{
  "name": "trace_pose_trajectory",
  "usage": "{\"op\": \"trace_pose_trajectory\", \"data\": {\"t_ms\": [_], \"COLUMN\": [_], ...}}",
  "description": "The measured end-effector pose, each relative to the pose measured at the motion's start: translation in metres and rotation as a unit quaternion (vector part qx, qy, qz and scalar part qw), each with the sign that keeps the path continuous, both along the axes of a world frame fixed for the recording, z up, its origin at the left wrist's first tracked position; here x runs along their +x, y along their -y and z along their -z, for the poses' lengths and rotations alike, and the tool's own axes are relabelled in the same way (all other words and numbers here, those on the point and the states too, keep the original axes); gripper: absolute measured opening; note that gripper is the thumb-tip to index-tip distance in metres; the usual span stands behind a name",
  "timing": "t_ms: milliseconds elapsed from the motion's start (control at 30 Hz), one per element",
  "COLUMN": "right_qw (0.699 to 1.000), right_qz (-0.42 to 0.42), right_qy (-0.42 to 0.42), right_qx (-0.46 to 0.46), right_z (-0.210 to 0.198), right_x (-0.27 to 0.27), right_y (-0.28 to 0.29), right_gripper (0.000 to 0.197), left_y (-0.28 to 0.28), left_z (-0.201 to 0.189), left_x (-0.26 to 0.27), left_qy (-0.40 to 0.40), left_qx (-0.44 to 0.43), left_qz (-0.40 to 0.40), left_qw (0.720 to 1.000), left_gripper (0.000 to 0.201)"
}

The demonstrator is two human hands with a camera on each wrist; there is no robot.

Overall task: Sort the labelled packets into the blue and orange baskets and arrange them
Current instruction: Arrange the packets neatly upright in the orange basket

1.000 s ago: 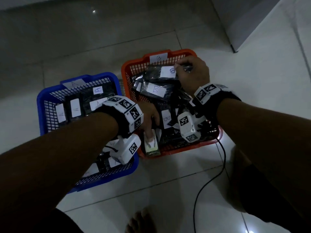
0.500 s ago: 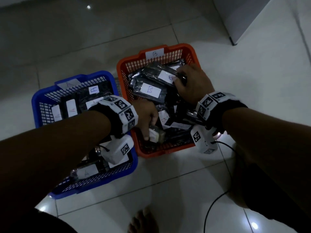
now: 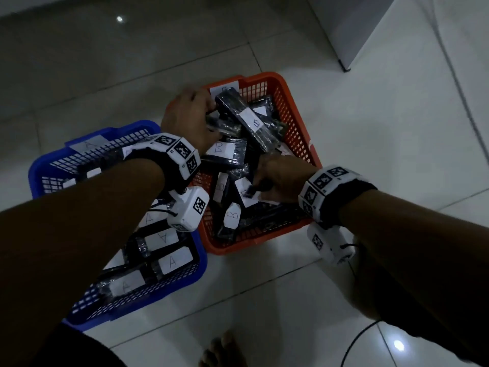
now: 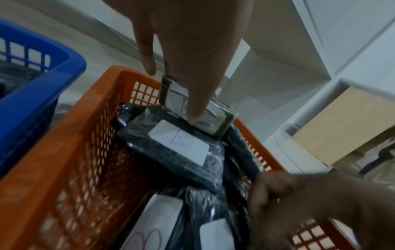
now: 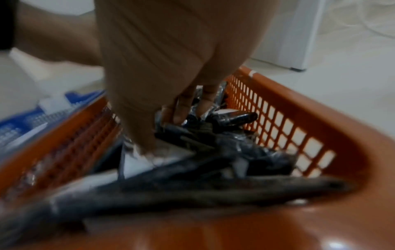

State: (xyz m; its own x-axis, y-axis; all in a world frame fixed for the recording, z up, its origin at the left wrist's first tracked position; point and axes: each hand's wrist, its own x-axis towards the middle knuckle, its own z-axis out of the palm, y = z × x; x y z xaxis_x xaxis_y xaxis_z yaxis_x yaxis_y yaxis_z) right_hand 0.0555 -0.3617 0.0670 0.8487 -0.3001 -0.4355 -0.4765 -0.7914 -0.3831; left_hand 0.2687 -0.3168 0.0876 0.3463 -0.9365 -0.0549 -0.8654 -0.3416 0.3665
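The orange basket [image 3: 299, 123] holds several black wrapped packets with white B labels [image 3: 219, 149]. The blue basket [image 3: 45, 165] to its left holds packets labelled A [image 3: 172, 260]. My left hand [image 3: 209, 112] is at the orange basket's far left corner. In the left wrist view the left hand [image 4: 171, 91] pinches a labelled packet [image 4: 215, 113] that stands on edge, thumb behind and forefinger on its label. My right hand [image 3: 254, 186] is low in the near right part of the orange basket. Its curled fingers [image 5: 181, 115] and thumb grip a B packet [image 3: 244, 192] among the pile.
Both baskets stand side by side on a pale tiled floor [image 3: 370, 154]. A white cabinet [image 3: 370, 30] stands at the back right. A black cable [image 3: 354, 340] runs over the floor near my right arm. A bare foot [image 3: 222, 350] shows at the bottom edge.
My left hand has moved from the orange basket's near left corner to its far left corner with a packet. My right hand has come from the far side down to the near right.
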Motion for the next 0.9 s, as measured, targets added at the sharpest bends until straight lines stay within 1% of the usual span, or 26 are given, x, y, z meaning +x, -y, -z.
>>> {"op": "trace_pose_trajectory", "data": {"t_ms": [33,100,133,200,233,300,333,367,400,467,500,533,567,600,667,733,767,833,900], "right_qw": [0.998,0.976,0.962,0.940,0.927,0.894,0.878,0.869,0.867,0.883,0.897,0.913,0.926,0.936,0.943,0.940,0.936,0.926,0.917], "right_qz": [0.043,0.155,0.198,0.263,0.296,0.367,0.399,0.420,0.430,0.408,0.378,0.343,0.310,0.284,0.260,0.262,0.267,0.279,0.286], "right_qy": [0.039,0.128,0.168,0.213,0.229,0.257,0.263,0.257,0.246,0.215,0.203,0.193,0.188,0.186,0.191,0.199,0.205,0.227,0.248], "right_qx": [0.033,0.089,0.083,0.039,0.021,-0.009,-0.026,-0.045,-0.061,-0.088,-0.102,-0.110,-0.108,-0.098,-0.084,-0.093,-0.098,-0.113,-0.127], "right_z": [-0.002,-0.011,-0.016,-0.025,-0.027,-0.027,-0.026,-0.026,-0.027,-0.024,-0.023,-0.020,-0.015,-0.009,0.000,0.002,0.002,0.002,0.001], "right_x": [0.001,0.007,0.011,0.018,0.021,0.030,0.035,0.039,0.041,0.044,0.045,0.045,0.046,0.047,0.049,0.050,0.050,0.046,0.037], "right_y": [0.001,0.007,0.012,0.023,0.028,0.039,0.044,0.047,0.049,0.051,0.050,0.050,0.051,0.052,0.056,0.057,0.057,0.057,0.054], "right_gripper": [0.020,0.013,0.009,0.011,0.014,0.022,0.024,0.025,0.025,0.017,0.018,0.023,0.028,0.031,0.034,0.038,0.041,0.039,0.029], "left_y": [-0.001,-0.002,-0.003,-0.004,-0.005,-0.008,-0.010,-0.013,-0.016,-0.018,-0.018,-0.018,-0.017,-0.017,-0.017,-0.020,-0.020,-0.020,-0.016], "left_z": [0.001,0.000,-0.001,-0.001,-0.001,0.002,0.003,0.005,0.007,0.014,0.017,0.022,0.023,0.027,0.028,0.030,0.030,0.028,0.020], "left_x": [-0.001,-0.004,-0.004,-0.004,-0.004,-0.008,-0.011,-0.015,-0.021,-0.032,-0.038,-0.044,-0.048,-0.051,-0.053,-0.053,-0.054,-0.053,-0.051], "left_qy": [0.017,0.051,0.058,0.043,0.029,0.017,0.014,0.017,0.023,0.040,0.051,0.071,0.100,0.127,0.173,0.199,0.202,0.188,0.135], "left_qx": [0.001,0.019,0.026,0.022,0.016,0.030,0.045,0.058,0.067,0.097,0.120,0.143,0.166,0.180,0.183,0.169,0.180,0.199,0.185], "left_qz": [-0.010,-0.020,-0.024,-0.016,0.008,0.112,0.181,0.245,0.305,0.393,0.423,0.449,0.466,0.472,0.464,0.456,0.452,0.442,0.422], "left_qw": [1.000,0.998,0.998,0.999,0.999,0.993,0.982,0.968,0.950,0.914,0.897,0.879,0.863,0.854,0.849,0.851,0.850,0.854,0.877], "left_gripper": [0.047,0.051,0.051,0.047,0.041,0.031,0.026,0.019,0.015,0.029,0.036,0.040,0.043,0.044,0.046,0.047,0.047,0.043,0.031]}}
